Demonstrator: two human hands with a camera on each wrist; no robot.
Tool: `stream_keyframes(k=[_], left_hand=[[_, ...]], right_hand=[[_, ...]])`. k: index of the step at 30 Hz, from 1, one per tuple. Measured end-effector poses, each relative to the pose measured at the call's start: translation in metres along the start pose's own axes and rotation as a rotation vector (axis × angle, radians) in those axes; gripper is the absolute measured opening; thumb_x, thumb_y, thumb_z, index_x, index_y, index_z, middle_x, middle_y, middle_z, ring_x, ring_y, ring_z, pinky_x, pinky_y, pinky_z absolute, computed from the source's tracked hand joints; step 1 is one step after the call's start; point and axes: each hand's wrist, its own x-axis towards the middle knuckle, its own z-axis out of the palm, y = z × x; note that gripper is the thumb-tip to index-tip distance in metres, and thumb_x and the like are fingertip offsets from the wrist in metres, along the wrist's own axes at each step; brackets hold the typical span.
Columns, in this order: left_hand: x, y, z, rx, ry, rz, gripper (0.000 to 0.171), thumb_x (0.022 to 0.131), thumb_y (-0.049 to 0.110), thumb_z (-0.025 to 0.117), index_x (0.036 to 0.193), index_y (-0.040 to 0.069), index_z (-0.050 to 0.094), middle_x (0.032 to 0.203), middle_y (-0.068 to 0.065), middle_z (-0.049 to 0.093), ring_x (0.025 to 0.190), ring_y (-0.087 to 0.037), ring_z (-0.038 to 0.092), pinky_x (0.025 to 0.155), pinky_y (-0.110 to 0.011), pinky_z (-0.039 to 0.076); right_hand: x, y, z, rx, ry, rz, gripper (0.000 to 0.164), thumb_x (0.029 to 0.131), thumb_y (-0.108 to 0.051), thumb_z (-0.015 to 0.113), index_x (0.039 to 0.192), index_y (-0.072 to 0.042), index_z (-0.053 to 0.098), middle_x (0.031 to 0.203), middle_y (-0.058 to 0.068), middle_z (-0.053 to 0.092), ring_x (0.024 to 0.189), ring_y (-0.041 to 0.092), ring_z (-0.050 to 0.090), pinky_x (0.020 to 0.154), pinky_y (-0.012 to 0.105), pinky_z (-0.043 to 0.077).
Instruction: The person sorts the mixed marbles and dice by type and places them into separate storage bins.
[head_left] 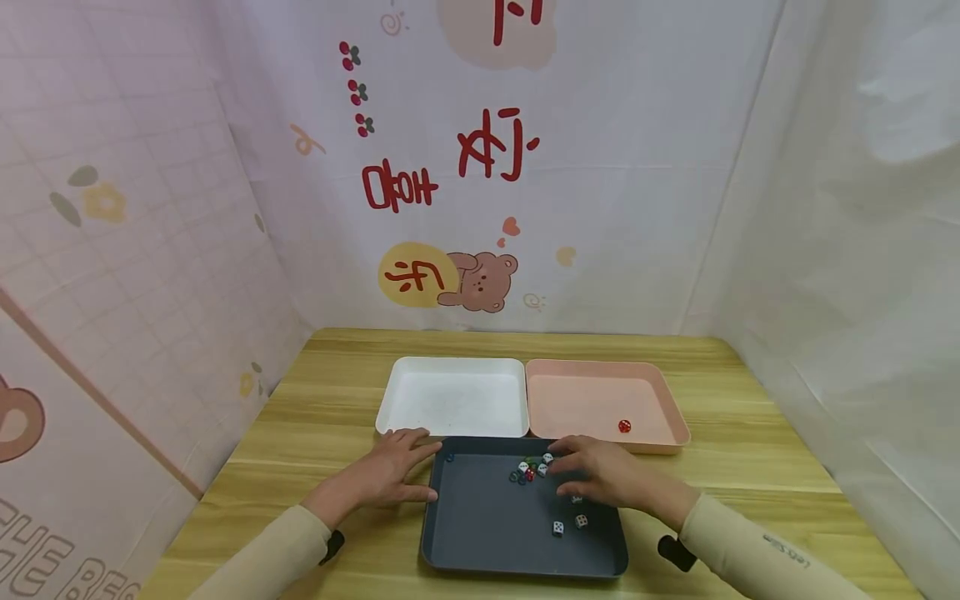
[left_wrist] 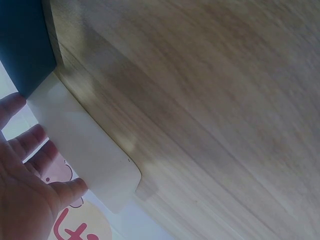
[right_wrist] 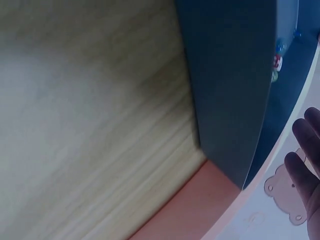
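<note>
A dark grey tray (head_left: 502,533) lies on the table, with several small dice toward its far right part. Among them are a white die (head_left: 558,528) and a brown die (head_left: 581,521) near the front, and a red die (head_left: 530,475) in the cluster. My left hand (head_left: 386,471) is beside the tray's left edge, fingers spread and holding nothing. Over the tray's right side hovers my right hand (head_left: 603,471), fingers loosely extended close above the dice, partly hiding some of them. In the right wrist view the right hand (right_wrist: 312,195) shows nothing between its fingers.
Behind the dark tray stand a white tray (head_left: 453,400) on the left and a pink tray (head_left: 585,396) on the right. One red die (head_left: 624,426) lies in the pink tray. The wooden table (head_left: 300,433) is enclosed by printed white cloth (head_left: 615,208).
</note>
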Motion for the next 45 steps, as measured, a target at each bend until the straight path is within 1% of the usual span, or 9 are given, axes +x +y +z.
stream_keyframes(k=[4, 7, 11, 18, 23, 31, 38, 45], left_hand=[[0.0, 0.0, -0.001, -0.003, -0.011, -0.011, 0.079, 0.08, 0.065, 0.049, 0.14, 0.016, 0.036, 0.141, -0.015, 0.03, 0.128, -0.031, 0.026, 0.101, -0.056, 0.018], [0.0, 0.001, -0.002, -0.008, -0.009, -0.011, 0.078, 0.08, 0.064, 0.05, 0.14, 0.015, 0.037, 0.14, -0.016, 0.03, 0.128, -0.031, 0.027, 0.101, -0.057, 0.018], [0.0, 0.003, -0.003, -0.003, -0.007, -0.007, 0.078, 0.08, 0.063, 0.051, 0.139, 0.014, 0.038, 0.14, -0.016, 0.03, 0.127, -0.032, 0.027, 0.1, -0.057, 0.019], [0.0, 0.002, -0.003, 0.003, -0.012, -0.008, 0.078, 0.08, 0.064, 0.049, 0.139, 0.014, 0.038, 0.14, -0.014, 0.03, 0.127, -0.032, 0.028, 0.1, -0.057, 0.019], [0.0, 0.002, -0.003, 0.003, -0.007, 0.0, 0.078, 0.08, 0.065, 0.049, 0.139, 0.014, 0.037, 0.14, -0.014, 0.031, 0.127, -0.031, 0.028, 0.1, -0.057, 0.019], [0.0, 0.0, -0.001, -0.007, -0.004, -0.001, 0.078, 0.08, 0.064, 0.049, 0.14, 0.016, 0.037, 0.141, -0.013, 0.03, 0.128, -0.031, 0.027, 0.102, -0.055, 0.018], [-0.001, 0.003, -0.004, -0.008, -0.01, 0.0, 0.077, 0.08, 0.062, 0.051, 0.139, 0.014, 0.038, 0.14, -0.015, 0.031, 0.127, -0.032, 0.028, 0.101, -0.055, 0.019], [-0.001, 0.003, -0.005, -0.004, -0.011, -0.001, 0.077, 0.08, 0.063, 0.051, 0.139, 0.014, 0.039, 0.14, -0.015, 0.031, 0.127, -0.032, 0.028, 0.101, -0.055, 0.019]], right_hand=[[-0.001, -0.007, 0.002, -0.001, -0.028, -0.031, 0.03, 0.081, -0.041, 0.066, 0.105, -0.024, 0.069, 0.12, 0.003, 0.055, 0.105, 0.016, 0.054, 0.081, 0.036, 0.048], [-0.002, -0.011, 0.003, 0.01, -0.061, -0.039, 0.03, 0.082, -0.04, 0.065, 0.106, -0.023, 0.069, 0.12, 0.004, 0.054, 0.106, 0.017, 0.052, 0.083, 0.036, 0.047], [-0.003, -0.014, 0.007, 0.016, -0.089, -0.047, 0.029, 0.081, -0.039, 0.066, 0.105, -0.024, 0.069, 0.121, 0.002, 0.054, 0.108, 0.016, 0.051, 0.083, 0.036, 0.047], [-0.005, -0.018, 0.014, -0.027, -0.091, -0.123, 0.029, 0.08, -0.044, 0.066, 0.103, -0.028, 0.07, 0.118, 0.001, 0.055, 0.107, 0.016, 0.051, 0.084, 0.035, 0.046], [-0.007, -0.019, 0.019, -0.046, -0.11, -0.175, 0.027, 0.079, -0.042, 0.068, 0.102, -0.029, 0.069, 0.116, 0.002, 0.055, 0.105, 0.015, 0.052, 0.083, 0.035, 0.046], [-0.008, -0.019, 0.023, -0.063, -0.146, -0.201, 0.026, 0.077, -0.039, 0.071, 0.102, -0.031, 0.069, 0.116, 0.0, 0.055, 0.106, 0.014, 0.051, 0.084, 0.034, 0.046], [-0.008, -0.017, 0.028, -0.084, -0.139, -0.224, 0.026, 0.076, -0.037, 0.072, 0.1, -0.031, 0.069, 0.116, 0.0, 0.055, 0.105, 0.013, 0.051, 0.084, 0.032, 0.045], [-0.009, -0.016, 0.03, -0.092, -0.135, -0.232, 0.022, 0.076, -0.035, 0.072, 0.097, -0.031, 0.07, 0.114, 0.0, 0.056, 0.104, 0.013, 0.052, 0.084, 0.031, 0.045]])
